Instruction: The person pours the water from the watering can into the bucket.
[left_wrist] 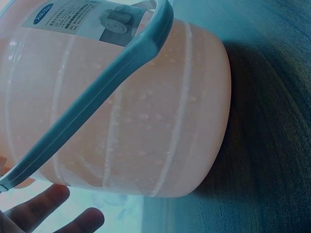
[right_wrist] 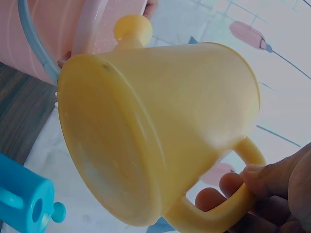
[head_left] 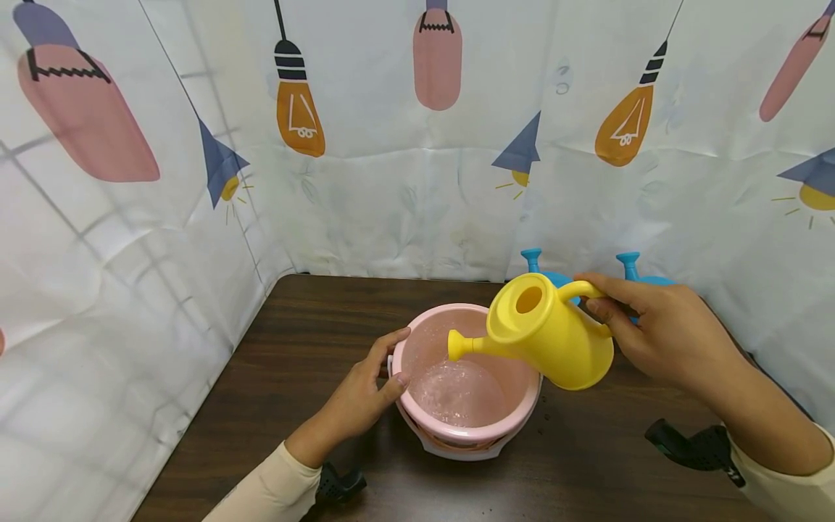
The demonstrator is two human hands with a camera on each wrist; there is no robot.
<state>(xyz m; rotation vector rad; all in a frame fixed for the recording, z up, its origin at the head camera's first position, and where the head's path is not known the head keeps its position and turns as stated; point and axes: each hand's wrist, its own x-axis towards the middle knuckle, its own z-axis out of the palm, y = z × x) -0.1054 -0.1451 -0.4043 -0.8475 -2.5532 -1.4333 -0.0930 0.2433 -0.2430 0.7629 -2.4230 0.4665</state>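
Note:
A yellow watering can (head_left: 551,333) hangs tilted over a pink bucket (head_left: 450,433), spout toward the left. My right hand (head_left: 665,330) grips the can's handle, with thumb and fingers around it in the right wrist view. The sprinkler head (head_left: 459,345) is above the bucket's opening. Inside the bucket, water (head_left: 453,388) is rippling and splashing. At the bucket's left side, my left hand (head_left: 359,395) holds the rim with thumb and index finger. Other fingers (left_wrist: 41,206) show beside the outer wall in the left wrist view. A carrying handle (left_wrist: 92,102) hangs down the bucket's side.
Two blue watering cans, one on the left (head_left: 531,259) and one on the right (head_left: 629,264), stand behind the yellow can, partly hidden. Water drops lie on the dark wooden table (head_left: 313,326) right of the bucket. A white patterned curtain (head_left: 391,203) encloses the back and left.

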